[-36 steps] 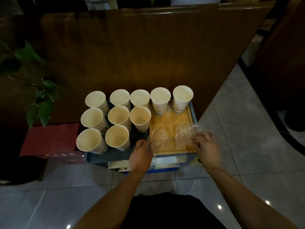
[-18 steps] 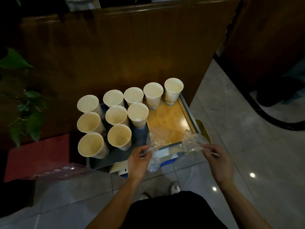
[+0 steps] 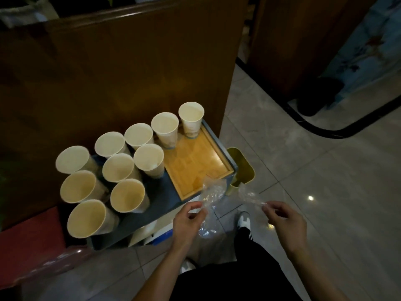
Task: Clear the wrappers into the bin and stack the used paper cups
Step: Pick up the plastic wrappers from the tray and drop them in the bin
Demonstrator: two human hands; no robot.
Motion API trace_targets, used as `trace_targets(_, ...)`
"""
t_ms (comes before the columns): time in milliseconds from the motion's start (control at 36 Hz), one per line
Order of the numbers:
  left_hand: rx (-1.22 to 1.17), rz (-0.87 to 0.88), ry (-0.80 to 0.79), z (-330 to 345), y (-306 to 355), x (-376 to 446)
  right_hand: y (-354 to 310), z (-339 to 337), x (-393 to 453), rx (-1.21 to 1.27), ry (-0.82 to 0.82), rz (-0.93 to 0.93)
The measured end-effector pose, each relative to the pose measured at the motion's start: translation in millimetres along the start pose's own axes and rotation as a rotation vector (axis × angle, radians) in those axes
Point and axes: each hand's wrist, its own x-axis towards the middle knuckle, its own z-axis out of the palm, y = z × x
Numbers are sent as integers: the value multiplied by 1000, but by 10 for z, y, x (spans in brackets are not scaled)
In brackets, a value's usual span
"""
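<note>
Both bare forearms reach forward from the lower edge of the view, the hands level with each other and apart. The left hand [image 3: 188, 222] is curled, thumb and fingertips pinched on a crumpled clear plastic wrapper [image 3: 210, 199]. The right hand [image 3: 286, 224] pinches a second clear plastic wrapper [image 3: 249, 195] between thumb and forefinger, its other fingers loosely bent.

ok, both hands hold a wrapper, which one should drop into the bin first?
Right hand. Its wrapper hangs just in front of the yellow bin; the left hand is farther away.
</note>
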Motion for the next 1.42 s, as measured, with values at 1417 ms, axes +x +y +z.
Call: trace_targets(1417,-3,-675,125,2955,-14,2263,1288,-562,3156,208,-144,486)
